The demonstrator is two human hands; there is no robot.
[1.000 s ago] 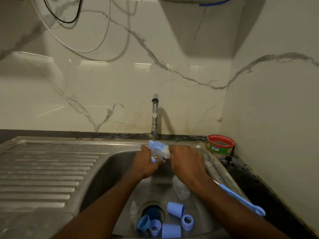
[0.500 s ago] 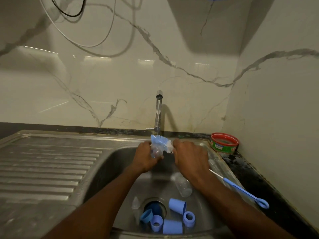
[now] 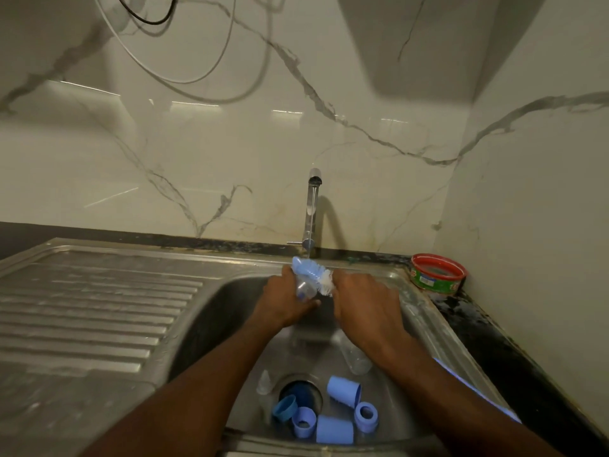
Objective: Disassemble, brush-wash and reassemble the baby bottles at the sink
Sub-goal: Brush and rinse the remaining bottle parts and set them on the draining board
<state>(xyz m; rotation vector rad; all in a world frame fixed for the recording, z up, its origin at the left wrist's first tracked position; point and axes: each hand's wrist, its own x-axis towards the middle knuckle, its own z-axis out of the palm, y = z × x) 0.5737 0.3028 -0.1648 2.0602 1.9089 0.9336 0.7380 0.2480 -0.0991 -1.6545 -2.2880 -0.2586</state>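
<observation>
Small clear plastic part [image 3: 304, 288], blurred and of uncertain shape, gripped in the left hand [image 3: 286, 303] over the steel sink [image 3: 211, 311], under the tap [image 3: 311, 209]. Blue-and-white bristle brush [image 3: 313, 275] lies against it, held by the right hand [image 3: 362, 311], fingers curled; its handle is hidden. On the basin floor: clear bottle [image 3: 354, 357], teat [image 3: 264, 382], blue caps [image 3: 344, 390] and rings [image 3: 365, 415] around the drain.

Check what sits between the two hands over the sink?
Head view: the blue-and-white bristled bottle brush and a small clear bottle part lie between left hand and right hand.
</observation>
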